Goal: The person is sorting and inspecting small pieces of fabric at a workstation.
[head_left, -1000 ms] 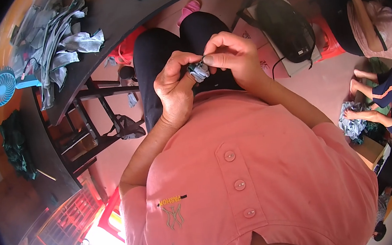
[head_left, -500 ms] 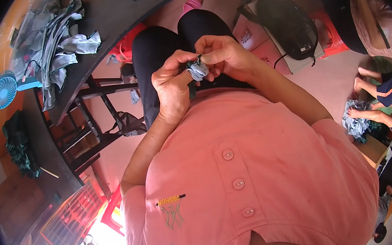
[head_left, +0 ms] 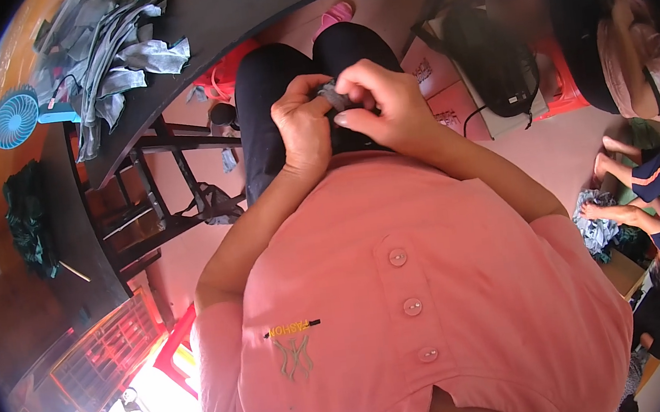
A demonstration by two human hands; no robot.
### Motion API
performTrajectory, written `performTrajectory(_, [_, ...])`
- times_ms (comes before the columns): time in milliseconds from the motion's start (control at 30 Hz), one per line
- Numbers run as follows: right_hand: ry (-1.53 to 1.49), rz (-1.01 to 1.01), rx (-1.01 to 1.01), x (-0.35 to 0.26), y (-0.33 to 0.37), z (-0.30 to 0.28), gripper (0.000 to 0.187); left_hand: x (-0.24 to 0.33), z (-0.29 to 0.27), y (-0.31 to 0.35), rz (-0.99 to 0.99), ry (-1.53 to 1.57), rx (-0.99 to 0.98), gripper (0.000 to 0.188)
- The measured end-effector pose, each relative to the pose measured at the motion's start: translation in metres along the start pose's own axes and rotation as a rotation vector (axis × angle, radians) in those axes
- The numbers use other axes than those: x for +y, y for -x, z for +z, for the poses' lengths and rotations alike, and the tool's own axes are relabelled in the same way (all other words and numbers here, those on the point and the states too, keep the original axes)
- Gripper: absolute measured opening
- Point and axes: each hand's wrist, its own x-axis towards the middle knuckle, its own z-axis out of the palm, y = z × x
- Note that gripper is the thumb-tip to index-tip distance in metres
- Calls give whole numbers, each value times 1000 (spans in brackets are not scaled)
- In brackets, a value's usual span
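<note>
Above my lap, a small gathered piece of grey-blue cloth [head_left: 332, 95] is bunched between my two hands. My left hand [head_left: 302, 128] holds it closed between thumb and fingers. From the other side my right hand [head_left: 391, 109] curls around it, the index finger against the cloth and the thumb spread lower down. The far fingers of the right hand are partly hidden, and the cloth's underside cannot be seen.
A dark table [head_left: 207, 30] curves around the front and left, bearing a heap of grey-blue cloth strips [head_left: 118, 63], a blue fan [head_left: 15, 117] and dark green cloth [head_left: 28, 217]. Black stool legs [head_left: 154, 196] stand beneath. A black backpack [head_left: 492, 68] is at right; other people sit beyond.
My right hand has gone from a close pinch on the cloth to a wider curl, its thumb lower. The cloth now sits deeper between my hands. The whole view has shifted slightly.
</note>
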Motion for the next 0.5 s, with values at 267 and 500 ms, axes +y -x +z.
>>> performTrajectory(267, [207,-147,147,9,-14,21,29,4,6,2,-163,5,99,22])
performTrajectory(500, [-34,-61,77,34,-12,34,28,-21,-12,13,155,-539,-43,23])
